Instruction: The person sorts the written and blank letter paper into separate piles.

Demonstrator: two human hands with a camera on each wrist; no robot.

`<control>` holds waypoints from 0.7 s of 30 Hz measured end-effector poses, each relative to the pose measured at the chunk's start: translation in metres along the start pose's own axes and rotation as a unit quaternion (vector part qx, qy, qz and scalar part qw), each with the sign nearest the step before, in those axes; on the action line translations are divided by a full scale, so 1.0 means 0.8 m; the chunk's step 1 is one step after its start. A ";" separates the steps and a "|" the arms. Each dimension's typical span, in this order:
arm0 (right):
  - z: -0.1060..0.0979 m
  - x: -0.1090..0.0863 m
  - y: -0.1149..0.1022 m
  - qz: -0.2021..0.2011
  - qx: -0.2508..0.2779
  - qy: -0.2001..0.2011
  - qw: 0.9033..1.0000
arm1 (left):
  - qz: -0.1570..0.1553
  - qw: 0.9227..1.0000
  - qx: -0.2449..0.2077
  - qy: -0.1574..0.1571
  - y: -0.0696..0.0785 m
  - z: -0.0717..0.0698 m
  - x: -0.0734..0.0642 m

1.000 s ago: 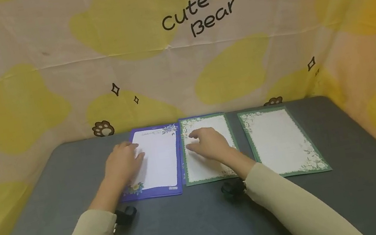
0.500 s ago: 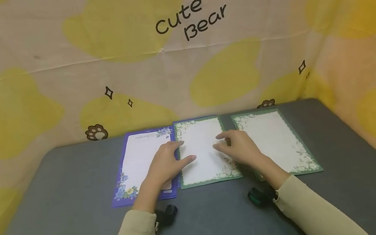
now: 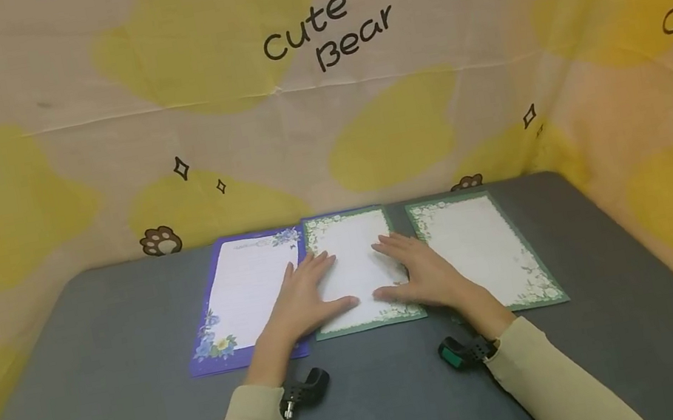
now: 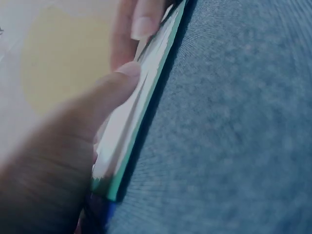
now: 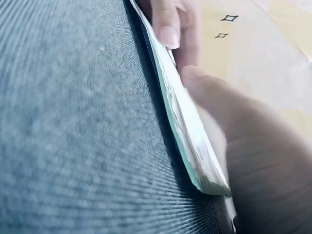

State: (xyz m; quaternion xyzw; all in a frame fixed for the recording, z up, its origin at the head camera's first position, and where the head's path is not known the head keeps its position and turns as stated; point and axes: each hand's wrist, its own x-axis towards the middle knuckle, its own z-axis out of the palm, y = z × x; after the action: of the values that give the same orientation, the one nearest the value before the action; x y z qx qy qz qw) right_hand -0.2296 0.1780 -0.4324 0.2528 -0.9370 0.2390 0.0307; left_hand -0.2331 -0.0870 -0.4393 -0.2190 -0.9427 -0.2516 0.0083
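Both hands are over a green-bordered sheet of stationery paper (image 3: 354, 252) with a floral edge, the middle one of three piles. My left hand (image 3: 301, 308) has its fingers and thumb extended across the sheet's left side, the palm overlapping the purple-bordered sheet (image 3: 250, 278). Mirroring it, my right hand (image 3: 425, 273) spreads its fingers at the right side. The fingertips face each other with white paper between them. In the left wrist view, the straight left thumb (image 4: 109, 95) lies along the paper's near side; the right wrist view shows the right thumb (image 5: 209, 92) likewise.
Another green-bordered floral sheet (image 3: 478, 245) lies to the right, partly behind the right forearm. Purple edging shows behind the middle sheet's top. The dark grey table (image 3: 372, 414) meets a yellow-patterned cloth (image 3: 390, 133) at the back. Both wrists carry black camera mounts.
The left hand has moved right from the purple-bordered sheet to the middle sheet. The right hand has shifted from the middle sheet's centre to its right side. Both hands' fingers have spread out.
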 end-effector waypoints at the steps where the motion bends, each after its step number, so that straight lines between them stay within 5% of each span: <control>1: 0.001 0.000 0.000 -0.005 -0.005 -0.011 1.000 | 0.001 1.000 0.003 -0.003 -0.001 0.000 -0.001; 10: 0.004 -0.001 -0.002 -0.019 -0.031 -0.017 0.999 | 0.008 1.000 0.021 0.002 -0.001 -0.001 -0.005; 21: 0.009 -0.001 -0.007 -0.030 -0.026 0.070 0.997 | 0.018 0.995 -0.001 0.095 -0.001 -0.002 -0.003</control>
State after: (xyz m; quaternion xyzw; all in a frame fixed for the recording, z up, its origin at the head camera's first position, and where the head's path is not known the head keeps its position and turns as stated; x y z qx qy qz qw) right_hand -0.2255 0.1711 -0.4370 0.2621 -0.9307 0.2303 0.1100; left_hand -0.2315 -0.0894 -0.4389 -0.2110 -0.9335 -0.2716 0.1018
